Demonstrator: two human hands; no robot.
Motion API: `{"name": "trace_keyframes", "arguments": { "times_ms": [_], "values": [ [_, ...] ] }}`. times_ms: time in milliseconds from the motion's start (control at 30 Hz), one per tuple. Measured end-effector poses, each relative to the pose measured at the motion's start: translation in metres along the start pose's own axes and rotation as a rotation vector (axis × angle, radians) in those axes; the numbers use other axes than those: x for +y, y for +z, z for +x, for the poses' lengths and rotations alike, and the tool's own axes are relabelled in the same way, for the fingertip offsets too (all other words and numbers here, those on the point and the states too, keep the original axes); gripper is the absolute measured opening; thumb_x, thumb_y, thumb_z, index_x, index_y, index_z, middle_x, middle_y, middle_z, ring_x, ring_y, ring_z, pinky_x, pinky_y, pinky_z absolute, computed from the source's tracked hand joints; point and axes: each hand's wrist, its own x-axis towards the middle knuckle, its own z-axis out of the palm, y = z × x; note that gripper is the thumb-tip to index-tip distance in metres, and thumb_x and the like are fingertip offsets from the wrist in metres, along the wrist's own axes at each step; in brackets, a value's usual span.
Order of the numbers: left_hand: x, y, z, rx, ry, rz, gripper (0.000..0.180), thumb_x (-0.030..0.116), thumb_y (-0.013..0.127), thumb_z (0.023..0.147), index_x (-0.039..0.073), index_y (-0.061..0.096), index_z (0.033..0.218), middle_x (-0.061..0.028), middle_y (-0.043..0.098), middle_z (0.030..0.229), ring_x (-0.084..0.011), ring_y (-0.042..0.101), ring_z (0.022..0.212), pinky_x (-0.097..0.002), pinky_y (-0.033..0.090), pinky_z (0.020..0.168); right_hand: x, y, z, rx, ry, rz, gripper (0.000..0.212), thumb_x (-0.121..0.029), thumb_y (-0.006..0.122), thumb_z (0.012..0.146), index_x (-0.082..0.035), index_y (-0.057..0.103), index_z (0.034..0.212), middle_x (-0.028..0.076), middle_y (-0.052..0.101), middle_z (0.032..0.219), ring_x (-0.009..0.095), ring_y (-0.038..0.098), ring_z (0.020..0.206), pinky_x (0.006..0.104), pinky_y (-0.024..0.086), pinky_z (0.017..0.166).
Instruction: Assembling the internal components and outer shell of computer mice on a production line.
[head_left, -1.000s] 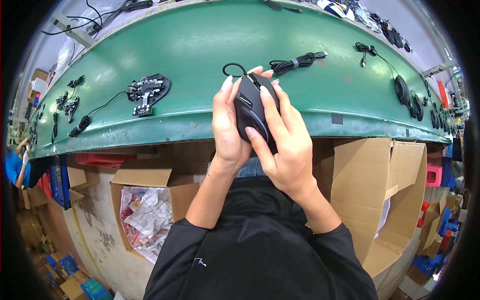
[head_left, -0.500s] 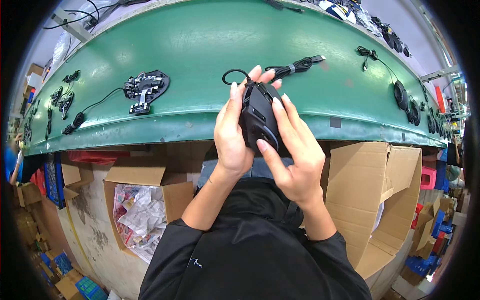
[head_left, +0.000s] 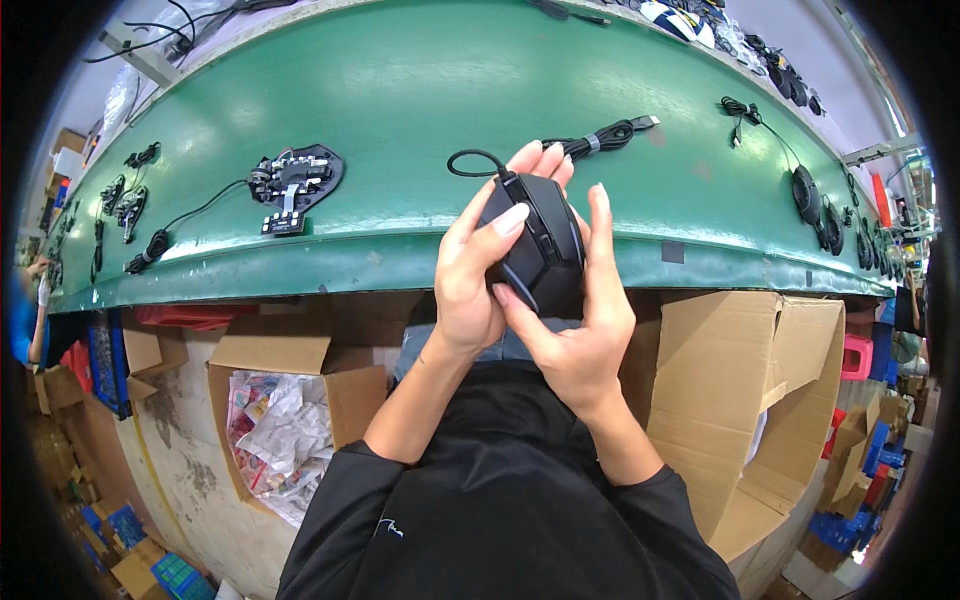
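Between my two hands, over the front edge of the green table [head_left: 400,110], is a black computer mouse [head_left: 555,235]. My left hand [head_left: 470,270] is wrapped round its left side, thumb on top and fingertips showing past its far end. Against the right and near sides rests my right hand [head_left: 585,330], its thumb at the near left edge and its fingers along the right side. The mouse's cable [head_left: 472,155] loops out at the far end. A tied bundle of cable with a plug [head_left: 605,138] lies on the table just beyond.
An opened mouse [head_left: 295,178] with bare circuit boards lies at left on the table. More corded mice [head_left: 806,195] line the right side. Below the table edge stand a carton with crumpled paper [head_left: 285,430] and an open carton [head_left: 715,390]. Another person's arm [head_left: 40,320] shows far left.
The mouse has turned in my hands so that more of its top shows. My left thumb has come onto its top, and my right fingers have shifted to its right side.
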Motion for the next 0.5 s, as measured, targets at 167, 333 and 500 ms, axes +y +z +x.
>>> {"name": "trace_keyframes", "arguments": {
  "times_ms": [167, 333, 500],
  "values": [
    [0.014, -0.007, -0.008, 0.05, -0.019, 0.494, 0.044, 0.03, 0.055, 0.101, -0.008, 0.058, 0.124, -0.0192, 0.066, 0.118, -0.0225, 0.063, 0.11, -0.0349, 0.048, 0.099, 0.022, -0.017, 0.009, -0.075, -0.445, -0.368, 0.081, -0.006, 0.087, 0.061, 0.006, 0.054, 0.134, 0.026, 0.059, 0.13, 0.039, 0.059, 0.119, 0.042, 0.05, 0.099],
    [0.024, -0.03, -0.008, -0.034, -0.031, 0.259, 0.048, 0.035, 0.056, 0.099, -0.007, 0.056, 0.122, -0.0264, 0.061, 0.118, -0.03, 0.061, 0.108, -0.0424, 0.047, 0.098, 0.003, -0.028, 0.011, -0.032, -0.061, 0.06, 0.075, -0.016, 0.09, 0.064, 0.006, 0.058, 0.129, 0.02, 0.063, 0.128, 0.03, 0.064, 0.113, 0.0361, 0.053, 0.093],
    [0.016, -0.046, -0.003, -0.208, 0.003, -0.111, 0.048, 0.036, 0.061, 0.096, -0.005, 0.056, 0.12, -0.0256, 0.059, 0.118, -0.0345, 0.056, 0.111, -0.0465, 0.045, 0.099, 0.007, -0.044, 0.01, -0.334, -0.004, 0.107, 0.063, -0.007, 0.085, 0.074, 0.007, 0.057, 0.128, 0.015, 0.068, 0.116, 0.017, 0.068, 0.097, 0.0314, 0.055, 0.089]
  ]
}}
